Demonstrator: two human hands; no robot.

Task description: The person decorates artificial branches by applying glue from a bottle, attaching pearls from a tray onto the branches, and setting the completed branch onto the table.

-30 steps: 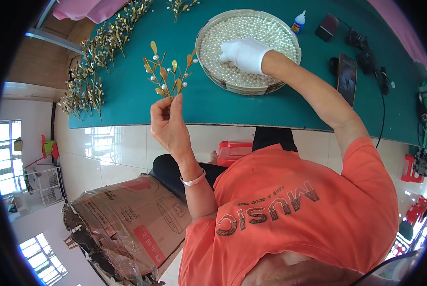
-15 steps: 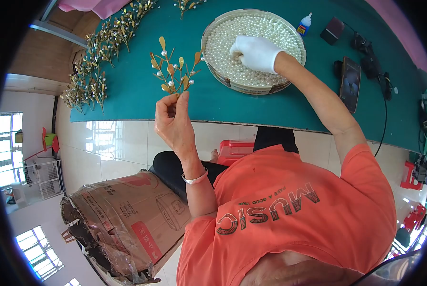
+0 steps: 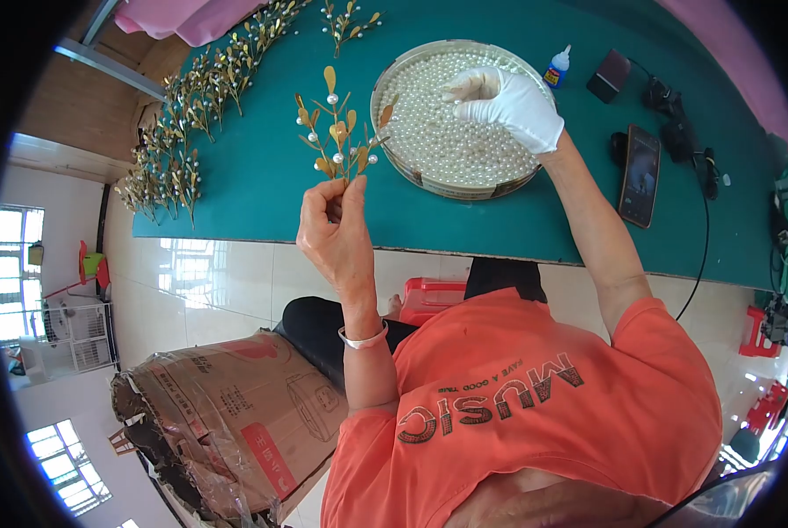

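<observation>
My bare left hand point(image 3: 335, 224) is closed in a pinch on the stem of a gold-leaf sprig point(image 3: 338, 132) with white pearl beads on its twigs. The sprig stands upright above the table's front edge, left of the round tray. White pearl beads point(image 3: 438, 145) fill this round tray point(image 3: 451, 187). Over the beads is my right hand point(image 3: 508, 106) in a white glove, its fingers curled and the thumb near the fingertips. Whatever may be between those fingertips is too small to make out.
Several finished-looking sprigs point(image 3: 209, 92) lie along the left of the green table point(image 3: 262, 207), another sprig point(image 3: 346, 25) at the back. Right of the tray stand a small glue bottle point(image 3: 556, 68), a dark box point(image 3: 609, 76), a phone point(image 3: 641, 176) and cables. A cardboard box point(image 3: 235, 414) is on the floor.
My right hand has lifted from among the beads and turned, its fingers less tightly bunched. My left hand and the sprig sit slightly farther right and lower in view; the whole view has shifted a little.
</observation>
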